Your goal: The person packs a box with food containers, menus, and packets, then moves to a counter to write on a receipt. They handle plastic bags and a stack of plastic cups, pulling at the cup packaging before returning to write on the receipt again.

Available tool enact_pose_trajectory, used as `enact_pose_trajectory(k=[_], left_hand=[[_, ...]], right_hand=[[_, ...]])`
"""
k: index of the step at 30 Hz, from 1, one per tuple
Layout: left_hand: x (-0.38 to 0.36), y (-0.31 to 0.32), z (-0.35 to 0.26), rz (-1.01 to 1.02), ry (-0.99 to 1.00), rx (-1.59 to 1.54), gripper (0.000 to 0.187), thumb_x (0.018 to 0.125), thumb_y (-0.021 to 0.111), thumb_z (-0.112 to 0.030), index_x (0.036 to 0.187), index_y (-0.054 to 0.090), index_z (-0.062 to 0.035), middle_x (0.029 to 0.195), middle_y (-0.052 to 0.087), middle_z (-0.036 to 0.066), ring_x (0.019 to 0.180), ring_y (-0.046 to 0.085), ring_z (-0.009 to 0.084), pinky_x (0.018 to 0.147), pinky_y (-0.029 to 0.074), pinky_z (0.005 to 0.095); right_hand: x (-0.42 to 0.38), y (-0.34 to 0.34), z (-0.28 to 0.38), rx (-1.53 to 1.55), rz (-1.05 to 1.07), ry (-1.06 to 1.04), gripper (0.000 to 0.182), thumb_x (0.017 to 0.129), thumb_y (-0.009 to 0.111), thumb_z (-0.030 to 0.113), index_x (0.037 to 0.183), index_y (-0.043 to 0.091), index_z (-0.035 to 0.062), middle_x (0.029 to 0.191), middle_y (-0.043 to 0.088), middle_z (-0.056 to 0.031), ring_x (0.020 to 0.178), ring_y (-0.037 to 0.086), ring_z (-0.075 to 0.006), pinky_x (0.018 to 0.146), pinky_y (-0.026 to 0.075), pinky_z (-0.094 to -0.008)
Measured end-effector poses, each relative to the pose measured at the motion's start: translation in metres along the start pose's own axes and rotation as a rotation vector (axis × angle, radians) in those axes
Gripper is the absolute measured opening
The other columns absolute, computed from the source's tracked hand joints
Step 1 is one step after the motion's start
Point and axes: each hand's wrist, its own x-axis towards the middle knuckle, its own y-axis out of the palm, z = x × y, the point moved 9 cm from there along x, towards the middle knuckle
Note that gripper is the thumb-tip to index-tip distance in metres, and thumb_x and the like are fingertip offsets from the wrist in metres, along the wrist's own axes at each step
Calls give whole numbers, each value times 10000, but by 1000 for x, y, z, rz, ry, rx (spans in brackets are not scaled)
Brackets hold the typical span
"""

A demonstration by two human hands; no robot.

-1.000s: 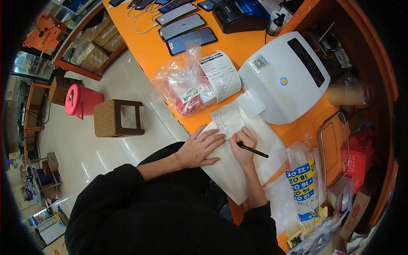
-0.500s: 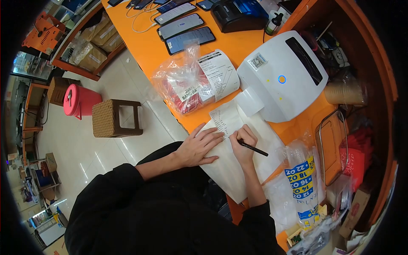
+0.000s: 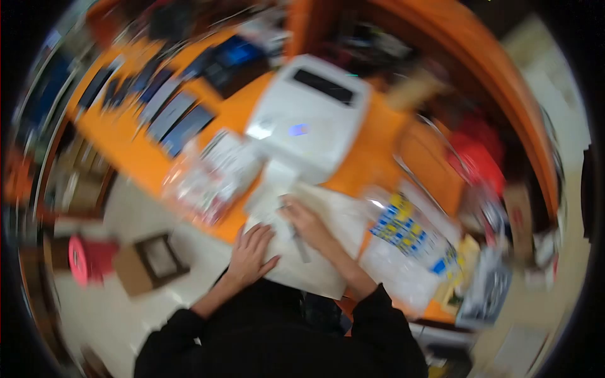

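The view is heavily blurred by motion. My left hand [image 3: 251, 251] lies flat with fingers spread on a white paper bag [image 3: 315, 261] at the orange counter's near edge. My right hand [image 3: 301, 220] rests on the bag beside a printed receipt [image 3: 270, 203], closed around a pen [image 3: 297, 239] that shows only as a dark smear.
A white label printer [image 3: 309, 113] sits just behind the bag. A clear plastic bag with red contents [image 3: 208, 179] lies left of it, phones [image 3: 176, 116] further back. A sleeve of cups with blue and yellow print [image 3: 409, 236] lies to the right. A stool [image 3: 154, 261] and pink bin [image 3: 85, 258] stand on the floor.
The camera has swung sharply, so the whole scene is rotated and blurred. Both hands stay on the white bag, the right one still holding the pen by the receipt.
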Motion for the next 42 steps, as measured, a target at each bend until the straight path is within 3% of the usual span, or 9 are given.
enact_pose_trajectory(k=[1,2,6,10,14,16,22,30,42], left_hand=[[0,-1,0,-10,-10,-38,545,760,601,-359,1180,439,-51,1250,412,137,1198,354,300,1027,197,493],[2,-7,-3,-32,-5,-86,526,739,629,-321,1156,465,-46,1234,414,162,1185,367,309,1024,199,496],[0,-11,6,-66,-14,-278,427,777,576,-108,1162,431,7,1247,331,247,1175,325,407,1007,225,483],[5,-20,7,-189,-13,-370,394,789,528,-37,1162,418,21,1280,258,265,1189,283,420,991,242,471],[30,-38,-20,-233,71,-362,403,779,541,-33,1159,416,17,1292,220,265,1198,258,415,985,243,467],[46,-40,-42,-209,150,-353,412,763,566,-48,1148,429,5,1275,246,265,1187,268,416,986,241,467],[62,-42,-100,-216,257,-385,434,754,603,-94,1151,442,-27,1242,294,251,1160,299,413,971,257,479],[53,-48,-127,-297,283,-519,588,699,704,-183,1177,404,-21,1225,336,204,1166,327,358,978,279,429],[87,-220,-247,-395,559,-747,887,596,802,-249,1273,288,7,1152,504,164,1039,530,258,874,425,347]], right_hand=[[4,-5,-6,377,22,442,291,866,483,77,1150,543,56,1202,493,-145,1110,478,-288,956,372,-329],[-2,-16,27,-230,-51,-170,318,859,513,76,1176,522,66,1198,503,-125,1104,479,-308,965,362,-349],[-45,-79,50,-406,-384,-7,330,855,521,61,1182,495,23,1232,471,-146,1119,463,-317,969,346,-376],[-198,-187,67,-593,-1496,533,500,854,490,58,1293,272,-43,1275,359,-203,1208,334,-293,990,285,-383],[-367,-223,-18,203,-2273,629,490,877,532,293,1226,372,-11,1250,364,-152,1086,394,-263,895,346,-356],[-371,-231,-38,677,-2173,918,547,860,489,458,1174,479,10,1079,537,-80,947,494,-187,821,401,-324],[-381,-287,-93,577,-2150,499,322,895,503,292,1086,523,33,1005,575,-82,896,563,-165,753,483,-302],[-224,-352,101,-93,-1596,115,250,912,478,178,1003,579,-33,930,588,-59,866,538,-120,759,437,-240],[-44,-295,290,-32,-564,-265,193,834,603,155,870,633,-32,752,637,-31,660,557,-56,587,437,-209]])
